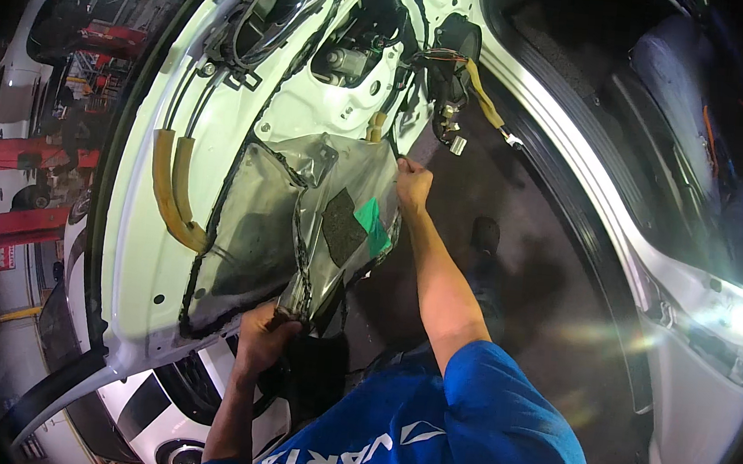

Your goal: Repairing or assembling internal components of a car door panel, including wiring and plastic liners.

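A clear plastic door liner (319, 170), edged with black sticky sealant, hangs partly loose from the bare white car door (307, 107). My left hand (265, 338) is closed on the liner's bunched lower edge. Its upper right edge is pinched by my right hand (413, 184), with that arm stretched forward. A dark foam pad (341, 229) and a green patch (373, 226) show on the liner between my hands. Above them, a window motor (348, 62) is visible through an opening in the door.
Cables in tan foam sleeves (164, 183) hang on the door's left side. A yellow-wrapped wiring harness (482, 96) and a loose connector (459, 145) dangle near my right hand. The car's sill (574, 135) curves along the right. Red lift arms (14, 227) stand far left.
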Tool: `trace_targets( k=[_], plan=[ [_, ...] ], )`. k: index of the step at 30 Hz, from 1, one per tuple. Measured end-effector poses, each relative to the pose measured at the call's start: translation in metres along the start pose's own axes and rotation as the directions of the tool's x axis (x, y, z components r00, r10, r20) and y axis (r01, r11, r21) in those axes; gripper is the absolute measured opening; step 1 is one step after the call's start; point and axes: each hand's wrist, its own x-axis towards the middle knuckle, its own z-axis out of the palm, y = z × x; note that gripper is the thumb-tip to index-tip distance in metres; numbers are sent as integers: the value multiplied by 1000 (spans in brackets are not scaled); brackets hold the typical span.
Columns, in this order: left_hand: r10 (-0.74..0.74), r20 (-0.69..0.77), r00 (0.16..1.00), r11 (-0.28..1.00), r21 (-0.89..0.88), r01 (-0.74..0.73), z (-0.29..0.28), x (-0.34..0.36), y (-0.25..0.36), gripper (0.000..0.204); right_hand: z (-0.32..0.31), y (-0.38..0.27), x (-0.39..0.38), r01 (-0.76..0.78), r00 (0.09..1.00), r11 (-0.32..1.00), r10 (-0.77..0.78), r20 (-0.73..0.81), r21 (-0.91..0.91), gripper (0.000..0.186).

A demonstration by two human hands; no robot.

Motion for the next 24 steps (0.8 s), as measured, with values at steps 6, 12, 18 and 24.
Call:
trace_targets(
  k=[6, 12, 18, 24],
  plan=[
    [115, -49, 992, 991, 67, -112, -6, -5, 0, 9, -3, 30, -3, -360, 933, 757, 288, 216, 545, 25],
    [237, -103, 966, 949, 236, -208, -10, 1, 4, 16, -15, 65, 0, -615, 784, 396, 217, 581, 682, 40],
    [200, -120, 972, 957, 237, -168, -6, -2, 8, 13, -42, 90, -17, -705, 701, 480, 583, 410, 522, 61],
    [1, -200, 980, 1000, -5, -2, 29, -1, -1, 9, -6, 49, 35, -40, 987, 999, 34, 155, 31, 43]
  ],
)
